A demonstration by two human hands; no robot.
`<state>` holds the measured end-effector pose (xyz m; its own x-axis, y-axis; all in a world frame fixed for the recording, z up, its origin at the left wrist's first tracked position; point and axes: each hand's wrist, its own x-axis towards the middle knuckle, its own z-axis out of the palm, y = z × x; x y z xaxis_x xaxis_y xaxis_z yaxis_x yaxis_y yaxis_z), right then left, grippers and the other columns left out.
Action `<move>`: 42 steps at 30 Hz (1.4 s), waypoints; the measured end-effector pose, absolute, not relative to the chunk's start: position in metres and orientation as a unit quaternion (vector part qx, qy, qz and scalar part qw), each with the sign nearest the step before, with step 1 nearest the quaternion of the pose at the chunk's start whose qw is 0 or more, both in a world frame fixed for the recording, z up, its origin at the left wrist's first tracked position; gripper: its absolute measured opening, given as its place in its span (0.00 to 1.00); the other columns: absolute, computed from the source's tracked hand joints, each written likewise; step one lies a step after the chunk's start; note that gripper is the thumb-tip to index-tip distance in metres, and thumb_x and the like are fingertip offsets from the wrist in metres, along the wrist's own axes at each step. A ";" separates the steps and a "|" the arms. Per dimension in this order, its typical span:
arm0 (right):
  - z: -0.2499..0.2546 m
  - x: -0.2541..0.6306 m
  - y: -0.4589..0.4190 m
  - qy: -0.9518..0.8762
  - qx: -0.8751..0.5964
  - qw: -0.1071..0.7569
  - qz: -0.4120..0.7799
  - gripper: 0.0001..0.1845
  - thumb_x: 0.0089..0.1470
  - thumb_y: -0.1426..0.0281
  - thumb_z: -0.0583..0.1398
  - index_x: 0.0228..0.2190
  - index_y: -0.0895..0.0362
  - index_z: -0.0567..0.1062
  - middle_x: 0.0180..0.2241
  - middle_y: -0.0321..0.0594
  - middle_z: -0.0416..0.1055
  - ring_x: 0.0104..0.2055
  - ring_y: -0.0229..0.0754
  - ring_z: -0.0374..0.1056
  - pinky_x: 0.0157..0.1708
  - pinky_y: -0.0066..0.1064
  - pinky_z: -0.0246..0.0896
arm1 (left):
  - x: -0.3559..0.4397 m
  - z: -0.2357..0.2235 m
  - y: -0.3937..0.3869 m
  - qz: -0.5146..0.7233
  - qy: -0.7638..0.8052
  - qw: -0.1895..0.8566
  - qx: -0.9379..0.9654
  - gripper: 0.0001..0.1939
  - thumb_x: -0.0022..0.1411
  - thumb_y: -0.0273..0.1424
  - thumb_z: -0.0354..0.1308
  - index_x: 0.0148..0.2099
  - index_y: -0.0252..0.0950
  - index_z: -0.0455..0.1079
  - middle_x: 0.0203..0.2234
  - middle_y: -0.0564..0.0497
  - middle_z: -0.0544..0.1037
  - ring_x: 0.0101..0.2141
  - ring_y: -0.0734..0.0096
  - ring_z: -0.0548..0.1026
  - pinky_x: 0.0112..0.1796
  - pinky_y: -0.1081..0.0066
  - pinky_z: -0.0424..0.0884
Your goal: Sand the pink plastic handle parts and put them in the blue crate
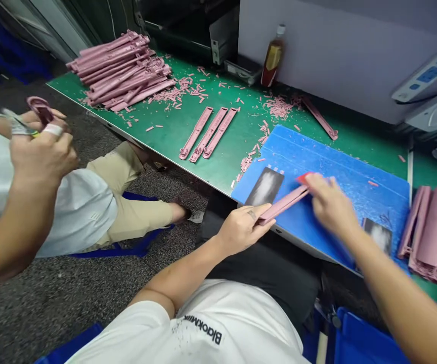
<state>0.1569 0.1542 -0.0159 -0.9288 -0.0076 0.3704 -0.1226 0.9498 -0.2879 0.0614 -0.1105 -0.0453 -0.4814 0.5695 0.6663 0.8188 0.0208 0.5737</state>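
Observation:
My left hand (246,228), with a ring on one finger, is closed around the near end of a long pink plastic strip (285,205). The strip slants up over the near edge of a blue board (336,162). At its far end my right hand (332,205), blurred by motion, grips a small red tool (303,178); its tip and exact kind cannot be made out. Beneath the strip lies a dark rectangular pad (266,187) with a whitish worn middle. A similar pad (378,235) is partly behind my right forearm.
Three pink strips (214,134) lie on the green table (158,136). Beyond them are a strip pile (123,71) and pink scraps (279,107). More parts (436,232) stand at right; a bottle (272,58) stands at the back. A co-worker's hands (44,146) hold a pink part at left.

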 end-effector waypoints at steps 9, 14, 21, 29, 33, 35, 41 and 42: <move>-0.026 0.145 0.184 -0.981 -0.083 0.120 0.130 0.38 0.62 0.80 0.51 0.71 0.57 0.72 0.71 0.47 0.68 0.76 0.57 0.60 0.77 0.66 0.52 | 0.064 -0.044 -0.120 -0.496 -0.761 0.063 -0.413 0.16 0.76 0.39 0.64 0.56 0.34 0.83 0.40 0.46 0.90 0.34 0.66 0.87 0.41 0.72 0.84; 0.005 0.201 0.258 -0.968 -0.202 0.137 0.052 0.39 0.63 0.80 0.52 0.73 0.60 0.68 0.74 0.48 0.62 0.77 0.55 0.58 0.80 0.61 0.46 | 0.041 -0.046 -0.115 -0.453 -0.762 0.099 -0.452 0.17 0.75 0.41 0.65 0.58 0.38 0.82 0.45 0.45 0.89 0.41 0.59 0.87 0.47 0.65 0.82; 0.022 0.404 0.305 -0.844 -0.476 0.243 -0.052 0.33 0.68 0.80 0.52 0.71 0.64 0.71 0.75 0.59 0.59 0.78 0.51 0.55 0.77 0.43 0.53 | -0.026 -0.040 -0.049 -0.250 -0.795 0.100 -0.544 0.21 0.74 0.47 0.62 0.58 0.39 0.82 0.46 0.39 0.83 0.49 0.45 0.80 0.56 0.48 0.76; -0.068 0.507 0.339 -0.799 -0.540 0.265 0.010 0.33 0.63 0.76 0.54 0.68 0.59 0.75 0.73 0.53 0.63 0.76 0.57 0.61 0.75 0.59 0.58 | 0.032 0.003 0.173 -0.180 -0.610 0.032 -0.771 0.27 0.76 0.31 0.52 0.72 0.34 0.72 0.65 0.36 0.77 0.64 0.43 0.74 0.65 0.46 0.69; -0.079 0.510 0.340 -0.788 -0.532 0.309 0.024 0.33 0.64 0.73 0.54 0.66 0.58 0.78 0.70 0.50 0.69 0.74 0.54 0.63 0.75 0.55 0.59 | 0.090 -0.002 0.299 -0.102 -0.544 -0.005 -0.833 0.28 0.73 0.22 0.47 0.71 0.31 0.72 0.70 0.36 0.73 0.70 0.48 0.69 0.66 0.49 0.68; -0.079 0.511 0.341 -0.786 -0.528 0.319 0.026 0.32 0.63 0.73 0.54 0.65 0.59 0.79 0.68 0.51 0.71 0.73 0.55 0.66 0.75 0.55 0.61 | 0.106 -0.007 0.340 -0.082 -0.520 -0.013 -0.850 0.29 0.73 0.21 0.46 0.71 0.33 0.72 0.70 0.38 0.74 0.70 0.50 0.69 0.66 0.50 0.67; -0.080 0.513 0.341 -0.795 -0.511 0.327 0.025 0.32 0.62 0.74 0.54 0.64 0.59 0.80 0.64 0.48 0.75 0.71 0.55 0.68 0.74 0.54 0.63 | 0.102 -0.001 0.375 0.016 -0.468 0.058 -0.882 0.24 0.73 0.25 0.53 0.66 0.38 0.78 0.64 0.41 0.78 0.65 0.48 0.71 0.65 0.52 0.67; -0.080 0.512 0.341 -0.793 -0.513 0.328 0.026 0.32 0.61 0.74 0.54 0.63 0.60 0.80 0.64 0.48 0.75 0.71 0.55 0.68 0.74 0.54 0.63 | 0.095 0.005 0.370 0.035 -0.458 0.072 -0.885 0.22 0.73 0.25 0.55 0.64 0.38 0.79 0.64 0.42 0.78 0.65 0.50 0.70 0.67 0.53 0.66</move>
